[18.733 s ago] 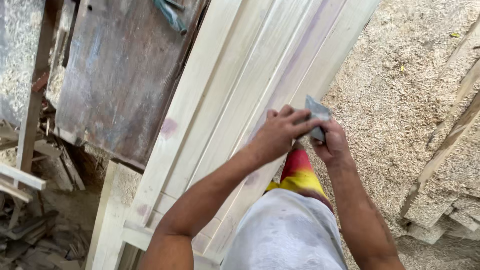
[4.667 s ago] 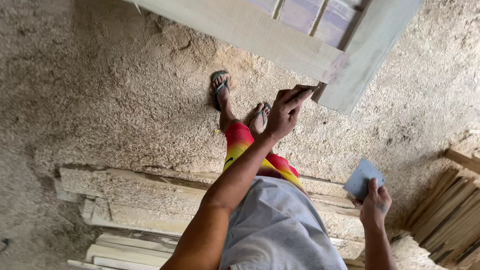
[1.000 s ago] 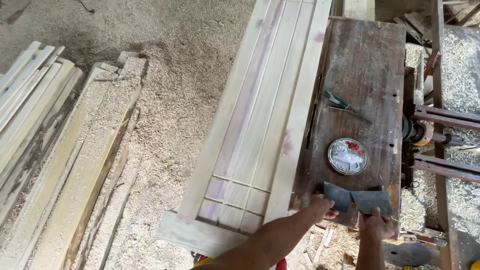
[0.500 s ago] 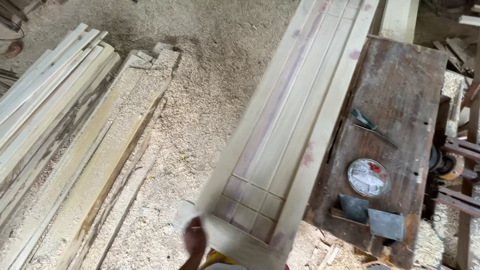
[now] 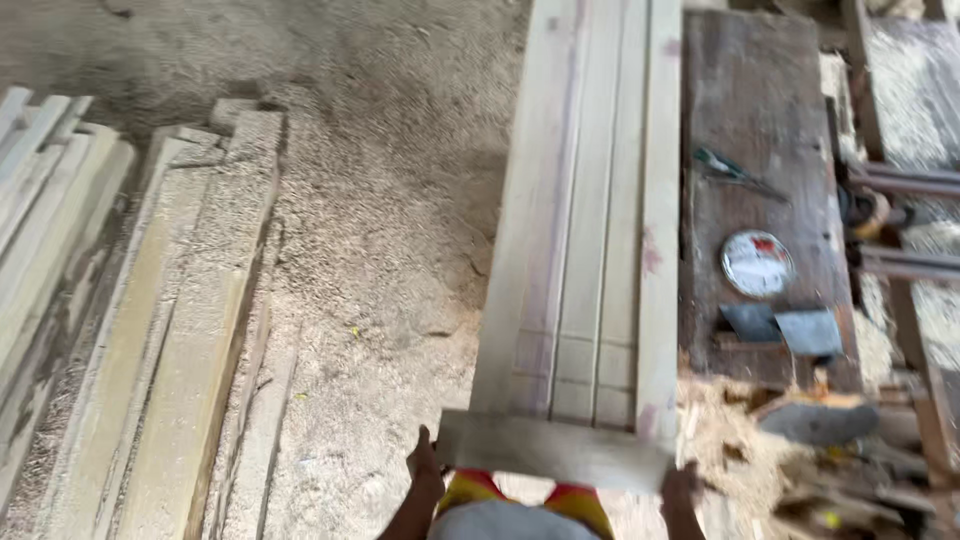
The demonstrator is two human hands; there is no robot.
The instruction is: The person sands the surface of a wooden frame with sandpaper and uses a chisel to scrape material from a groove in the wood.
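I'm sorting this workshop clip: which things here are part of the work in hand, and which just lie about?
In hand: long pale wooden slatted door panel, gripped at its near end by left hand and right hand.

Lying about: round tin lid, grey sandpaper sheets, stacked pale planks.

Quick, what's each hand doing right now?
Left hand: gripping the wooden door panel at its near left corner.
Right hand: gripping its near right corner.

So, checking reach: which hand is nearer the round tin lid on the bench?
Right. The right hand grips the door frame's end below the lid; the left hand holds the far corner.
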